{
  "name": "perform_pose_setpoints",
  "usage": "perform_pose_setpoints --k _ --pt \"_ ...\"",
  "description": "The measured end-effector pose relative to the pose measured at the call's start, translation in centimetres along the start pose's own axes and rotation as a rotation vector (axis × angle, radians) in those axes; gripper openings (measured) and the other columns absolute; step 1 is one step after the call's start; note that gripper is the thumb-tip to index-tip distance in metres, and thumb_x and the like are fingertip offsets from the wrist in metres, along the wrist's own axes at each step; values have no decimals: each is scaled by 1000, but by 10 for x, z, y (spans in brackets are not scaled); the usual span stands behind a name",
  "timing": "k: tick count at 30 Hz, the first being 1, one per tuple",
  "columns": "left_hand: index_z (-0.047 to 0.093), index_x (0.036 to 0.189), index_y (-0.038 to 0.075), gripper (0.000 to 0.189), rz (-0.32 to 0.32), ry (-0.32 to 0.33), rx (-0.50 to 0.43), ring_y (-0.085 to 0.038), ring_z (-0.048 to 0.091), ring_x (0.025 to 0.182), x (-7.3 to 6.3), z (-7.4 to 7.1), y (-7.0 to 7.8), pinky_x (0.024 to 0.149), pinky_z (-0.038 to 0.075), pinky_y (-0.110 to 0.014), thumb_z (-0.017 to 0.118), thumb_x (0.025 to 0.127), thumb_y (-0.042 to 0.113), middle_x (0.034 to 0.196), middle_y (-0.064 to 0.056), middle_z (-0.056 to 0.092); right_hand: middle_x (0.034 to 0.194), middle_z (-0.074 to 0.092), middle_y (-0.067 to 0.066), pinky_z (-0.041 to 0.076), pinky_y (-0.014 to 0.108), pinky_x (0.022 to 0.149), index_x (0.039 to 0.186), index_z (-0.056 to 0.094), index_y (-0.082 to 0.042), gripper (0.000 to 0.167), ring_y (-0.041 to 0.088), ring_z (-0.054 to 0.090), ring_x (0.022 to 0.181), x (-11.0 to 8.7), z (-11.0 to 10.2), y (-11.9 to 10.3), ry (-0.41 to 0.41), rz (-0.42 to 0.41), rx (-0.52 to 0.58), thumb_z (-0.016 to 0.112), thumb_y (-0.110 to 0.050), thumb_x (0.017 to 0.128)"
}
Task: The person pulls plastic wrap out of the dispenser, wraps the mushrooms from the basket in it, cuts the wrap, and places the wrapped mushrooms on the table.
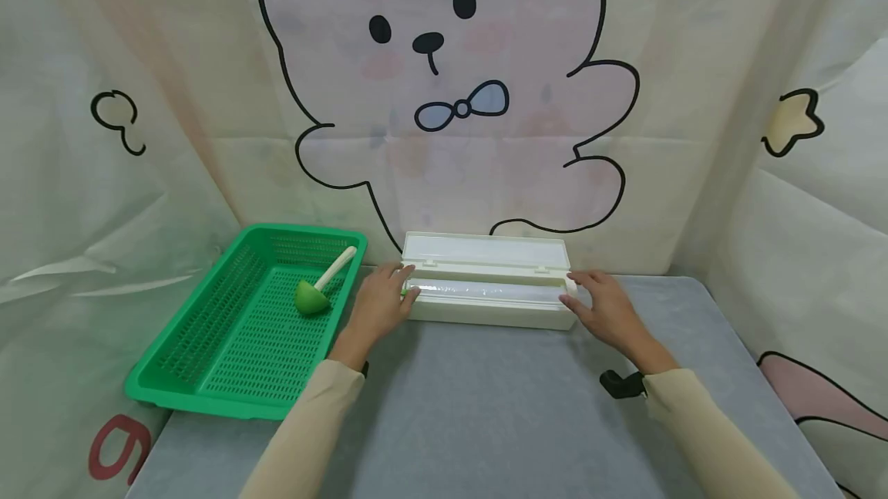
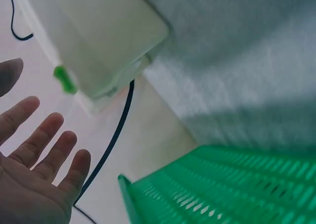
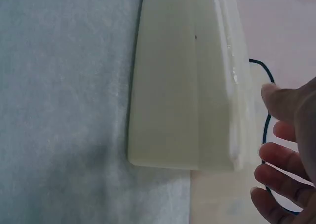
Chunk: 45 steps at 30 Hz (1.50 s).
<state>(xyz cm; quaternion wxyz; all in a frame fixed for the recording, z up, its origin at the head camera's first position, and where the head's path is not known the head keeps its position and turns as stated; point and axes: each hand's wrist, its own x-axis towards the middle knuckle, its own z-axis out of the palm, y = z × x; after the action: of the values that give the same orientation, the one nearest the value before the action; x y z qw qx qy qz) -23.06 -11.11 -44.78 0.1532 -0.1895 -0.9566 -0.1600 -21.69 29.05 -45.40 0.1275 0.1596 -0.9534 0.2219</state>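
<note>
A white cling film dispenser point(image 1: 492, 316) sits at the back of the table, its lid point(image 1: 486, 251) raised. A roll of clear film point(image 1: 492, 292) lies inside along its length. At the dispenser's left end is my left hand point(image 1: 378, 305), fingers spread and relaxed; the left wrist view shows a small green tab point(image 2: 65, 79) near them. My right hand point(image 1: 605, 314) is by the other end, thumb and fingers loosely bent. In the right wrist view, space shows between these fingers and the dispenser's body point(image 3: 168, 95).
To the left stands a green perforated basket point(image 1: 208, 405), partly over the table's edge. Inside it a ladle point(image 1: 311, 298) with a green bowl and pale handle leans toward the right wall. A printed cloth backdrop point(image 1: 486, 175) rises right behind the dispenser. Grey cloth covers the table point(image 1: 472, 422).
</note>
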Motion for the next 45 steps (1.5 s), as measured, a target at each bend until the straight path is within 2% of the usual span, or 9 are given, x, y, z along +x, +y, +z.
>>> perform_pose_setpoints --k 6,11,14,19,22,28,32,38,45 --pt "74 120 5 28 -10 -44 -11 -41 57 121 5 15 0 95 48 -57 70 98 23 126 -18 64 114 62 26 48 56 79 125 67 5 37 40 59 96 9 12 -1 -5 0 9 74 -14 94" --pt "81 105 8 18 -45 -69 -41 -40 57 119 11 24 -2 97 47 -57 70 98 21 125 -16 65 107 65 22 47 55 80 122 71 1 31 40 58 96 23 20 -1 -53 -5 -6 73 -8 92" --pt "82 99 7 16 -68 -62 -83 -39 58 117 12 26 -3 96 48 -56 72 96 20 124 -16 65 106 67 21 47 56 81 120 73 -1 29 40 59 97 31 24 -2 -80 -14 -15 74 -7 91" --pt "80 92 6 12 -72 -22 -147 -37 61 111 16 28 -4 90 50 -55 74 95 16 117 -13 68 99 68 16 47 52 76 104 78 -3 14 37 58 93 36 26 -4 -85 5 -12 73 -7 91" --pt "78 93 6 11 -88 5 -167 -35 63 107 19 30 -3 88 51 -53 72 96 15 109 -11 70 95 68 14 47 50 73 98 74 -2 8 35 58 89 37 28 -3 -60 38 13 69 -6 94" --pt "71 99 2 15 -164 13 -241 -35 60 103 24 34 -4 89 49 -48 63 102 15 96 -12 72 88 65 13 46 45 72 100 63 1 6 29 58 79 36 31 0 6 109 139 60 -4 100" --pt "69 100 -1 14 -153 14 -318 -35 59 99 26 37 -4 86 48 -46 63 102 11 93 -14 70 92 67 14 50 45 74 106 65 3 11 29 62 83 33 32 2 26 108 200 62 -5 100" --pt "70 106 -5 17 -130 3 -370 -34 59 94 29 39 -7 85 48 -46 72 94 7 95 -15 70 94 70 14 53 50 75 102 76 2 12 33 65 87 30 33 3 31 66 192 70 -6 95" --pt "76 94 -2 12 -215 18 -398 -29 65 85 39 37 -7 77 53 -42 67 97 6 89 -13 72 89 72 12 52 42 67 94 77 -1 6 28 65 77 33 35 5 85 55 163 72 -4 94"
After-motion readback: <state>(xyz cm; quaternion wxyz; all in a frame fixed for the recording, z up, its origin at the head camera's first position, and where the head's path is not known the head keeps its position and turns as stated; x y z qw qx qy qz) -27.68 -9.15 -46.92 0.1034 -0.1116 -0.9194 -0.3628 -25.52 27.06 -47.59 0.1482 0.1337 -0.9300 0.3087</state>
